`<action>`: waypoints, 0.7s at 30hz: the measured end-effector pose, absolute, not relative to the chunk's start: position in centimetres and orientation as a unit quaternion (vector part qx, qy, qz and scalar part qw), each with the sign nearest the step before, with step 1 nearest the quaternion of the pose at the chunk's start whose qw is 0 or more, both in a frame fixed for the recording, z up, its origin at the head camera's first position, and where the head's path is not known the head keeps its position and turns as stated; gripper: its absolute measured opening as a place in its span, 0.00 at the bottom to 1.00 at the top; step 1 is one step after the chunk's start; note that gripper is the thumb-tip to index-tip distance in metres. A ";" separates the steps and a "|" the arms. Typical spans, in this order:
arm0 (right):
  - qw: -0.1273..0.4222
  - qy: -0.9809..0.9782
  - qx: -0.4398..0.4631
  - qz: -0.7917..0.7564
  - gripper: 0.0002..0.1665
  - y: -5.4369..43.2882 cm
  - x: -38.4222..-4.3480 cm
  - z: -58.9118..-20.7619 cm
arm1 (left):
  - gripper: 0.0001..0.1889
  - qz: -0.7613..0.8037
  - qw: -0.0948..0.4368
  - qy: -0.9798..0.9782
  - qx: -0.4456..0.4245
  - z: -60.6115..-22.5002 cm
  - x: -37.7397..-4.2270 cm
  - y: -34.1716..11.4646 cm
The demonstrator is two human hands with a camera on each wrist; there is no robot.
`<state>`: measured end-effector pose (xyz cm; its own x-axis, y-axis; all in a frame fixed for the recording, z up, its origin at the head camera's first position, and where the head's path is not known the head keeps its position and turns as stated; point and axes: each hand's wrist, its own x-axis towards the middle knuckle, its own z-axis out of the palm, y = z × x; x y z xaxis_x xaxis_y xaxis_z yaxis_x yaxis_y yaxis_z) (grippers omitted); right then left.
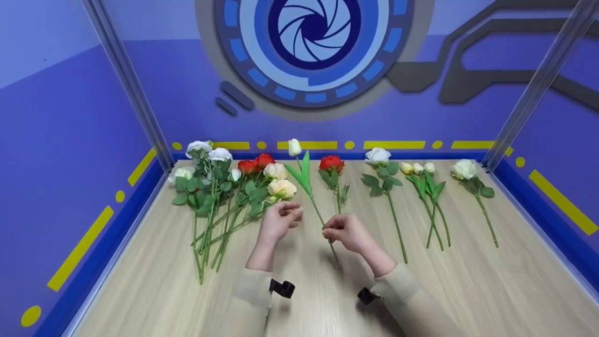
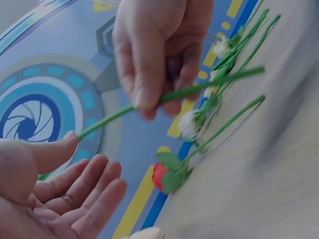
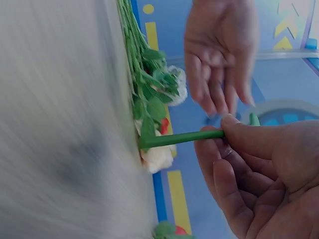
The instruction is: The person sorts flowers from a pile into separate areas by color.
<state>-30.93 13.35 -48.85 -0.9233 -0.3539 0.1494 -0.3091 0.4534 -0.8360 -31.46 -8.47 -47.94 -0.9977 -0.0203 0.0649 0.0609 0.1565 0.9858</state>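
The right hand [image 1: 345,230] pinches the tulip [image 1: 305,175] by its stem [image 1: 316,208] above the table [image 1: 318,313], probably sparing its bloom [image 1: 294,147]; left of the tulip, the left hand [image 1: 278,223] holds nothing, relaxed. Farther, a red rose [image 1: 332,164] lies right of the tulip, likely spaced for easy reach.

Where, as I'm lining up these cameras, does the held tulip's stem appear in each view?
Head: tulip stem just below and right of centre.
Left wrist: tulip stem slanting across the upper middle.
Right wrist: tulip stem nearly level, slightly below centre.
Shared landmark: the right hand, pinching it.
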 end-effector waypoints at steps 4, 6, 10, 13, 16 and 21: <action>0.017 0.867 -0.164 -0.470 0.04 15.3 -31.7 -48.0 | 0.14 -0.608 0.094 -0.787 0.048 -47.7 -31.9 -11.1; 0.018 0.874 -0.142 -0.464 0.04 16.4 -32.2 -47.5 | 0.13 -0.583 0.127 -0.799 0.079 -47.9 -32.1 -12.6; 0.024 0.884 -0.096 -0.457 0.05 18.8 -32.9 -46.7 | 0.14 -0.534 0.183 -0.814 0.138 -48.4 -32.2 -15.6; 0.027 0.888 -0.067 -0.455 0.07 20.7 -33.4 -46.3 | 0.16 -0.494 0.207 -0.824 0.181 -48.9 -32.1 -17.6; 0.031 0.896 -0.040 -0.441 0.09 22.7 -33.7 -45.9 | 0.19 -0.449 0.205 -0.838 0.232 -49.3 -31.9 -19.1; 0.032 0.911 0.001 -0.411 0.11 26.1 -34.0 -45.5 | 0.26 -0.394 0.166 -0.855 0.294 -50.0 -31.4 -20.8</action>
<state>-34.02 26.06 -45.54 -0.9979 -0.0238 -0.0598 0.0291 0.6621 -0.7488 -31.44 -20.83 -49.98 -0.7724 -0.6330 0.0531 -0.3714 0.5179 0.7706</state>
